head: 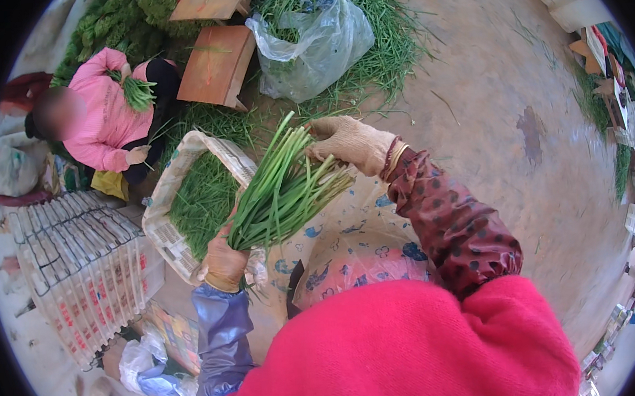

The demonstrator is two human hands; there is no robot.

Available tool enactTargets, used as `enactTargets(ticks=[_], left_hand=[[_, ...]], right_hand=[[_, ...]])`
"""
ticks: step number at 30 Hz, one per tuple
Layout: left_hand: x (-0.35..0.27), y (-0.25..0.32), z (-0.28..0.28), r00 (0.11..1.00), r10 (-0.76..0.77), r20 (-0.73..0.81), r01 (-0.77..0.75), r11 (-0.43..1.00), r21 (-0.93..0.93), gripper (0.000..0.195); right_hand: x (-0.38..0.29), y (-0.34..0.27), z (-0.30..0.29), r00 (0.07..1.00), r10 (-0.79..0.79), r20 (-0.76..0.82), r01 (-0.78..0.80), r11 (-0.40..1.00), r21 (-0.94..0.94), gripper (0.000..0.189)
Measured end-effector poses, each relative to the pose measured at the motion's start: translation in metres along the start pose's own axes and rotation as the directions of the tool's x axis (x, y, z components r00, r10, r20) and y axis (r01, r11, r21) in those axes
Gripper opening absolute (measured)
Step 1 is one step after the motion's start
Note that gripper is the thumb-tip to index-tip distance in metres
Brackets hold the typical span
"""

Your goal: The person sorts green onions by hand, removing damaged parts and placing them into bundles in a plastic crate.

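My left hand (226,258), in a tan glove, is closed round the leafy end of a bunch of long green stalks, perhaps garlic chives (281,195). The bunch slants up to the right, its pale cut ends fanned out. At those ends is my right hand (346,141), in a beige knit glove, thumb and fingers on a few stalks near the top. Whether it pinches them is hard to tell. Beneath the bunch and to its left stands a white plastic basket (166,225) holding loose green leaves (204,192).
A co-worker in pink (104,116) sits at the upper left holding greens. Stacked white crates (88,280) stand at left. Wooden stools (217,67) and a clear plastic bag (319,60) on scattered greens (391,66) lie beyond the basket. Goods line the right edge.
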State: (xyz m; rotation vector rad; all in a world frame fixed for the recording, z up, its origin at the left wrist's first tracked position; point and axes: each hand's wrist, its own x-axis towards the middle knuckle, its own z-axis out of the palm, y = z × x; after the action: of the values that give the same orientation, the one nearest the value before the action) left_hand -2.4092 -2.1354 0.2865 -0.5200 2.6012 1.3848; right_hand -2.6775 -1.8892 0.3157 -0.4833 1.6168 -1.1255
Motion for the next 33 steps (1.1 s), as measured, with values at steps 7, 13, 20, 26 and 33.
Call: enactTargets(ticks=[7, 13, 20, 26, 33], left_hand=[[-0.004, 0.022, 0.011, 0.989, -0.132, 0.062, 0.135, 0.667, -0.733, 0.052], [-0.009, 0.020, 0.026, 0.992, -0.108, -0.070, 0.065, 0.894, -0.443, 0.055], [-0.007, 0.020, 0.030, 0.993, -0.088, -0.074, 0.060, 0.944, -0.324, 0.051], [-0.002, 0.023, 0.029, 0.993, 0.117, -0.021, -0.116, 0.993, 0.037, 0.038], [-0.013, 0.012, 0.032, 0.981, -0.191, -0.037, 0.187, 0.978, -0.093, 0.044]], right_hand=[[0.009, 0.031, -0.016, 0.878, 0.142, -0.457, 0.306, 0.567, 0.765, 0.021], [-0.004, -0.008, -0.003, 0.977, 0.004, -0.214, 0.005, 0.999, 0.039, 0.056], [0.012, 0.005, 0.023, 0.979, -0.064, -0.194, 0.123, 0.943, 0.309, 0.051], [0.015, 0.016, -0.021, 0.725, 0.003, -0.688, 0.348, 0.861, 0.371, 0.044], [0.003, -0.007, -0.059, 0.742, -0.122, -0.659, 0.038, 0.989, -0.140, 0.078]])
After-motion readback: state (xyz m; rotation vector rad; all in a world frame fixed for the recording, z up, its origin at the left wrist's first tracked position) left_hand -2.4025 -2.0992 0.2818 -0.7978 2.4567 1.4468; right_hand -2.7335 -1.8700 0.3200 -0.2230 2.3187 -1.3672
